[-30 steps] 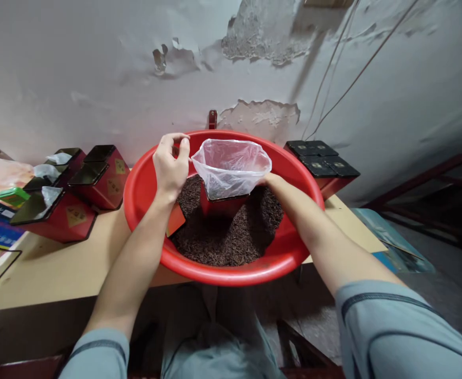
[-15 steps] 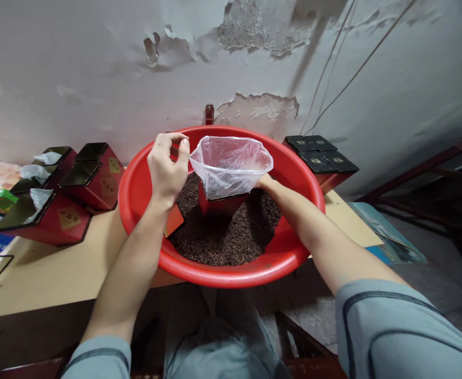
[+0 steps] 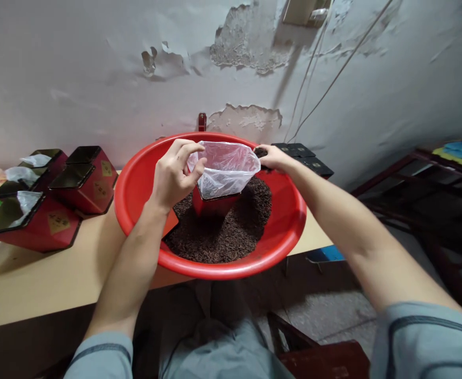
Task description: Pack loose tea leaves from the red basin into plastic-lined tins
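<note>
A red tin (image 3: 217, 207) stands in dark, dry tea leaves (image 3: 223, 245) inside a wide red basin (image 3: 294, 231). A clear plastic bag (image 3: 226, 181) lines the tin, its mouth spread above the rim. Beside the bag's left edge, my left hand (image 3: 175, 173) has its thumb and forefinger apart; whether it touches the plastic is unclear. My right hand (image 3: 274, 157) is raised to the right of the bag mouth, fingers cupped around a handful of tea leaves. An orange-red flat piece (image 3: 170, 225) pokes out of the leaves below my left wrist.
Several red tins (image 3: 52, 223) stand on the table (image 3: 76, 273) at left, some with plastic bags in them. Black-lidded tins (image 3: 310, 160) are behind the basin's right side. A peeling wall (image 3: 96, 79) rises behind; a wooden stool (image 3: 325, 360) is below right.
My right hand has come up from the leaves beside the tin, now carrying a handful level with the bag mouth. My left hand has shifted right toward the bag. The view has turned slightly.
</note>
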`<action>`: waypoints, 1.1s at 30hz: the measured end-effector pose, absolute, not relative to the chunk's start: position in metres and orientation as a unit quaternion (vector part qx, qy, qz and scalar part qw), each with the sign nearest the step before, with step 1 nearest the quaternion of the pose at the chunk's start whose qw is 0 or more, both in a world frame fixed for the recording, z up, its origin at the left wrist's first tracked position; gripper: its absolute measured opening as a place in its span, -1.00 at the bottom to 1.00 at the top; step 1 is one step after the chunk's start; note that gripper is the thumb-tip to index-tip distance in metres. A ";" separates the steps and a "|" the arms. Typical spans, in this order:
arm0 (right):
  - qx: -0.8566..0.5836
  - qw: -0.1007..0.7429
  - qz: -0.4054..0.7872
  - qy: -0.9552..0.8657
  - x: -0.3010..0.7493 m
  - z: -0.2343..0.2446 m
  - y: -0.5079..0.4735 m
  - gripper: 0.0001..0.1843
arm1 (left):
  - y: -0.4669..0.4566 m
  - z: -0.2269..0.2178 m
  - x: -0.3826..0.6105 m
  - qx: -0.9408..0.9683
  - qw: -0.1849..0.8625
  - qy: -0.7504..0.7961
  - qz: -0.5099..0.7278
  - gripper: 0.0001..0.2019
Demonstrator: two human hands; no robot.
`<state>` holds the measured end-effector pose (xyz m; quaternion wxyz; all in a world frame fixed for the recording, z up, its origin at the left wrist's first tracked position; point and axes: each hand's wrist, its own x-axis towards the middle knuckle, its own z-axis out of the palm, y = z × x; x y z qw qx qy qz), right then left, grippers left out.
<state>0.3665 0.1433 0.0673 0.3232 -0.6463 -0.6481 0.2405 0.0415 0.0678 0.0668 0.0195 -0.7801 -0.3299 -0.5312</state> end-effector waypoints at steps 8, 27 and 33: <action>-0.595 0.307 0.280 -0.688 0.351 0.174 0.124 -0.70 | 0.071 0.067 0.033 -0.832 0.037 -0.310 -0.458 -0.61; -0.465 0.056 0.096 -0.878 0.240 0.155 0.113 -0.79 | 0.075 0.064 0.039 -0.831 0.069 -0.185 -0.520 -0.82; -0.461 0.113 0.096 -0.875 0.252 0.154 0.106 -0.78 | 0.075 0.063 0.040 -0.831 0.075 -0.201 -0.513 -0.80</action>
